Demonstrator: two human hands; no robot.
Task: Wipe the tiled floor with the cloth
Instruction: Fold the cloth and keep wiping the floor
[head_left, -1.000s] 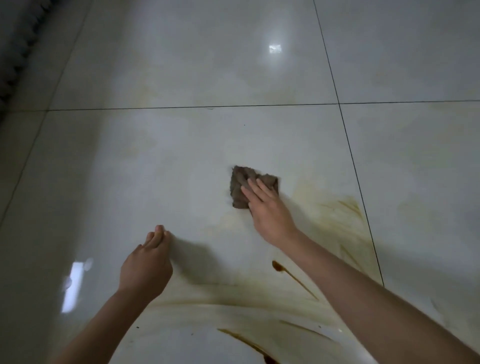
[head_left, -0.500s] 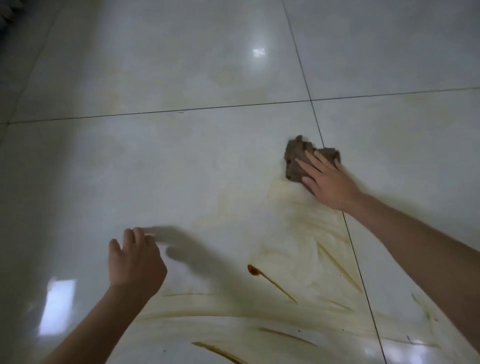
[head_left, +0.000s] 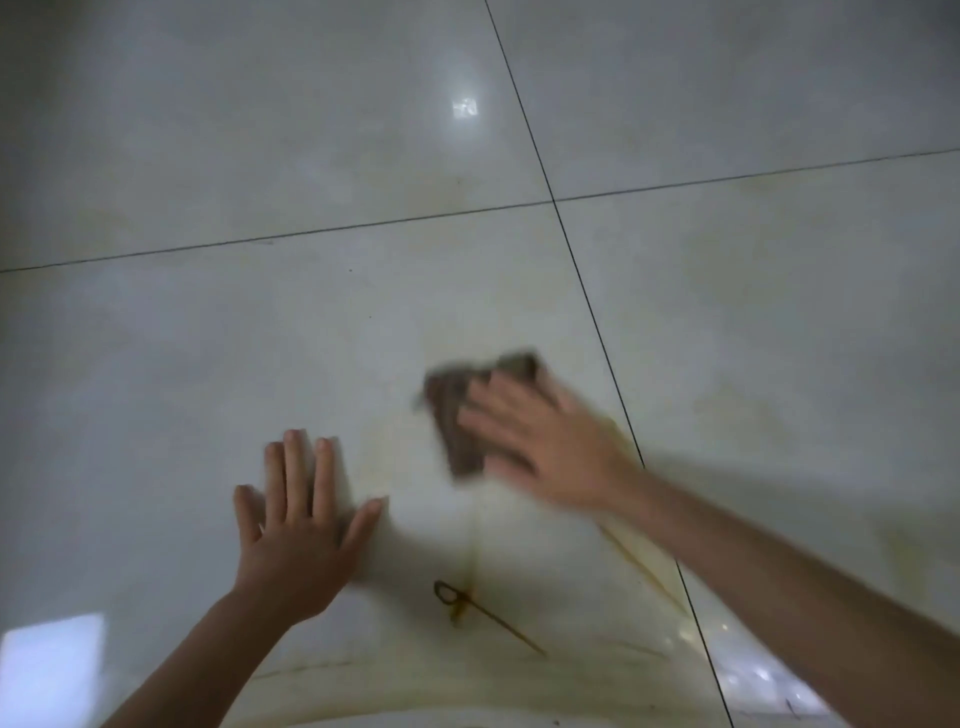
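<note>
A small brown cloth (head_left: 456, 415) lies on the glossy white tiled floor (head_left: 260, 364), blurred by motion. My right hand (head_left: 545, 441) presses on it with straight, spread fingers and covers its right part. My left hand (head_left: 298, 525) lies flat on the tile to the left of the cloth, fingers spread and straight, holding nothing. Brown streaks (head_left: 483, 616) and yellowish smears mark the tile below the cloth, between my two forearms.
Dark grout lines (head_left: 582, 291) cross near the upper right of the middle. A bright light reflection (head_left: 465, 108) shows on the far tile, and another reflection (head_left: 52, 670) sits at the lower left.
My right hand has swept the cloth back leftward and nearer to me, off the grout line. My left hand has uncurled and now lies flat on the tile. The view tilted.
</note>
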